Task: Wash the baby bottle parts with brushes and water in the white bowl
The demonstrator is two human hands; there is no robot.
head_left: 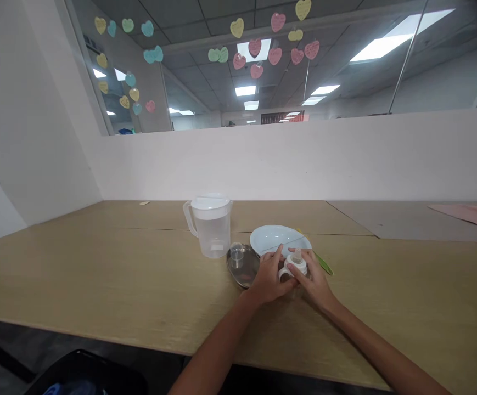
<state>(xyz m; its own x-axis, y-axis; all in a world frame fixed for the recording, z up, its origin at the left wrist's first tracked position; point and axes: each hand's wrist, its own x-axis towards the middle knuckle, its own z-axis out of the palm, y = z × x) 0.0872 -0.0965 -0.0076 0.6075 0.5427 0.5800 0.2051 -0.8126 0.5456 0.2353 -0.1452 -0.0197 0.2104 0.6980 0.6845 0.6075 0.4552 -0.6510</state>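
A baby bottle [296,261] with a clear nipple, a white collar and a white side handle is between my hands, low over the table. My left hand [270,278] is closed around its left side, by the handle. On the other side, my right hand [314,280] grips the white collar with thumb and fingers. Much of the bottle's body is hidden by my hands. Just behind them is a white oval bowl [273,235] with a thin clear stick lying across it. To the left, a metal tray [244,269] carries a small clear cup [236,252].
A translucent lidded pitcher [214,230] stands left of the tray. A green-handled utensil [324,263] lies right of the bowl. Farther back are a grey board [386,219] and a pink sheet [472,213]. A black bin [85,365] is below the table's front edge.
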